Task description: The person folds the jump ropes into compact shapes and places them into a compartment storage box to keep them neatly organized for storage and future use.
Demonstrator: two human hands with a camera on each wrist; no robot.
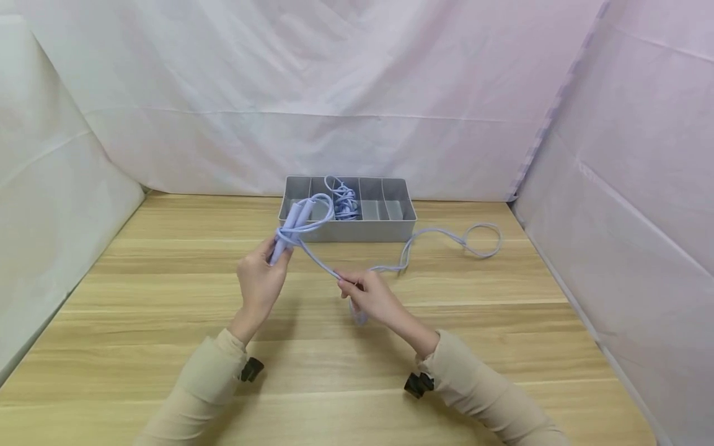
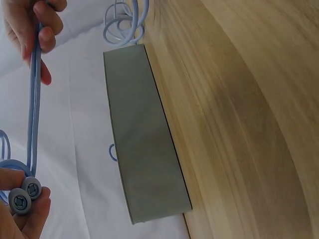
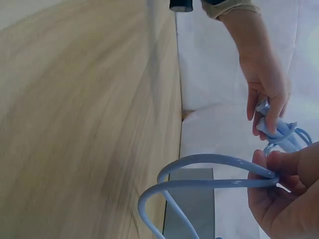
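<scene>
A pale blue jump rope (image 1: 323, 266) is held between both hands. My left hand (image 1: 261, 282) grips its two handles (image 1: 292, 224) side by side, tilted upward, with cord wrapped around them. In the left wrist view the round handle ends (image 2: 20, 200) show between the fingers. My right hand (image 1: 375, 298) pinches the doubled cord, drawn fairly straight from the handles. Beyond the right hand, a loop of the cord (image 3: 214, 158) hangs in the right wrist view. The rope's tail (image 1: 484, 253) trails right, ending in a loop near the grey box.
A grey divided box (image 1: 357, 231) stands at the table's back edge. One middle compartment holds another bundled blue rope (image 1: 346, 204). White cloth (image 1: 334, 74) hangs behind and at both sides of the wooden table (image 1: 167, 297). A black device (image 1: 418, 384) sits at each wrist.
</scene>
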